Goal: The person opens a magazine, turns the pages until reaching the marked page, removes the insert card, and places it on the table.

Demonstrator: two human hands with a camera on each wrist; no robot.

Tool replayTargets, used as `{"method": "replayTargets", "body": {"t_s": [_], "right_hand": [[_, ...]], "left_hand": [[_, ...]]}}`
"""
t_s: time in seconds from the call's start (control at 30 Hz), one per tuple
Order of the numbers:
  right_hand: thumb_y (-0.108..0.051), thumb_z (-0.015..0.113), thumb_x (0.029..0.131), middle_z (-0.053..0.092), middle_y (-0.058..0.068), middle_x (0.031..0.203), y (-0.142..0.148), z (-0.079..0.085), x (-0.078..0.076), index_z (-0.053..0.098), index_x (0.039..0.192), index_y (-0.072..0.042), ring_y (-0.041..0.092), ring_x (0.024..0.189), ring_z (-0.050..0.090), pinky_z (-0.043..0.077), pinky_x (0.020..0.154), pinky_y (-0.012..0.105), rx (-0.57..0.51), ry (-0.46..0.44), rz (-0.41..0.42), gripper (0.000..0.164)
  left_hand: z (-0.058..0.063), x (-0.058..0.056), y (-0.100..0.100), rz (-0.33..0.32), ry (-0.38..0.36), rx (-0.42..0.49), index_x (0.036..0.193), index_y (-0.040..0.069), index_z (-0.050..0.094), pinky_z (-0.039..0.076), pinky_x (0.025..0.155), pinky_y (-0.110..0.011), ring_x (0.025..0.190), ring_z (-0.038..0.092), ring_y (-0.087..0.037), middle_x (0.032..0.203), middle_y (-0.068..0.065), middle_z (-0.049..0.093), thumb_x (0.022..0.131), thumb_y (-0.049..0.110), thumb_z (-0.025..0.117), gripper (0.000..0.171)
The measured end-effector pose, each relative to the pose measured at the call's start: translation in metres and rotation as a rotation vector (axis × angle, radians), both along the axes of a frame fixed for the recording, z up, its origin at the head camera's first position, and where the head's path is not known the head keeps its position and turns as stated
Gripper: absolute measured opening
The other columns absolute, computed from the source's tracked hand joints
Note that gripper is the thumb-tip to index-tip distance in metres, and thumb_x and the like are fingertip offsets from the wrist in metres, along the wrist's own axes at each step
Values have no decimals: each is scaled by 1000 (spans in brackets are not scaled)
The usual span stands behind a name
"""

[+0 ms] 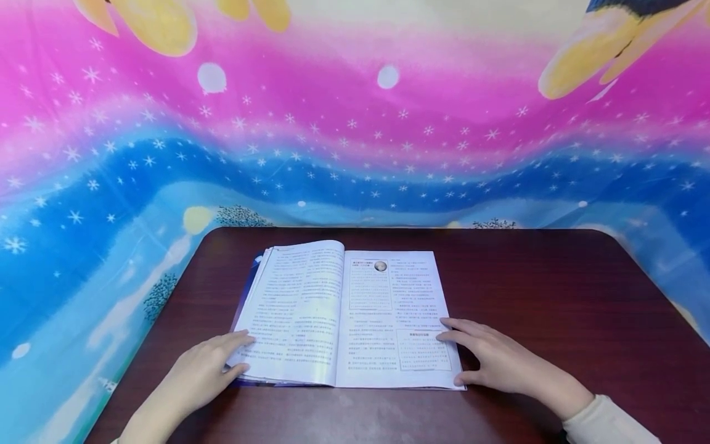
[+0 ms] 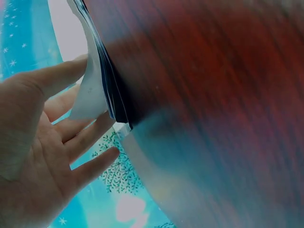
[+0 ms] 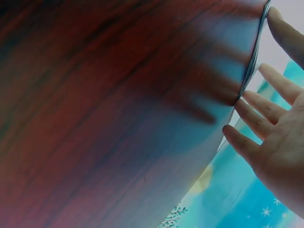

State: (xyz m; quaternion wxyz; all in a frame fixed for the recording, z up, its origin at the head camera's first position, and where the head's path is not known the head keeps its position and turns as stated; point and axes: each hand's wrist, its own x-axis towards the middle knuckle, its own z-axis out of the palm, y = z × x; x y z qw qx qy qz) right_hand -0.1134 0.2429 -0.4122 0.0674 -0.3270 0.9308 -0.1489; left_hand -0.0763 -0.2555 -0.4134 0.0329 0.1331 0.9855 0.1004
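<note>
An open magazine (image 1: 368,333) with printed text lies on the dark table, its left page bulging up toward the spine. At its lower left edge, my left hand (image 1: 202,370) rests its fingertips and thumb against the page margin. On the other side, my right hand (image 1: 501,361) touches the right page's edge with extended fingers, the thumb at the lower corner. The left wrist view has the left fingers (image 2: 95,130) loosely spread beside the stacked pages (image 2: 97,71). In the right wrist view, the right fingers (image 3: 256,114) are spread out along the thin magazine edge (image 3: 254,59).
The dark red-brown wooden table (image 1: 554,296) has rounded far corners and a glossy top. Behind and around it hangs a colourful cloth backdrop (image 1: 355,154) with snowflakes in pink and blue. A light sleeve (image 1: 604,422) covers the right forearm.
</note>
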Motion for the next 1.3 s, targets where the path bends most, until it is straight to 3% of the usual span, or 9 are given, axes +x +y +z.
{"method": "replayTargets", "body": {"t_s": [0.63, 0.87, 1.3], "right_hand": [[-35, 85, 78, 51, 13, 143, -9, 5, -6, 66, 127, -12, 35, 128, 51, 45, 99, 55, 48, -18, -30, 57], [-30, 86, 77, 60, 13, 133, -11, 11, -12, 68, 123, -8, 35, 125, 54, 43, 101, 56, 34, 22, -18, 54], [-23, 89, 74, 66, 6, 120, -26, 26, -22, 70, 110, -12, 29, 119, 58, 46, 100, 51, -47, 160, -4, 42]], "left_hand": [[3, -3, -6, -3, 15, -46, 123, 12, 69, 49, 90, -56, 112, 61, -35, 125, -12, 66, 76, 34, 85, 54], [2, -5, -4, 14, -17, -50, 119, 11, 70, 49, 90, -57, 111, 62, -35, 123, -11, 66, 75, 36, 86, 54], [4, -4, -3, 8, 12, -52, 115, 10, 70, 51, 87, -54, 105, 63, -31, 118, -7, 66, 73, 34, 88, 51]]}}
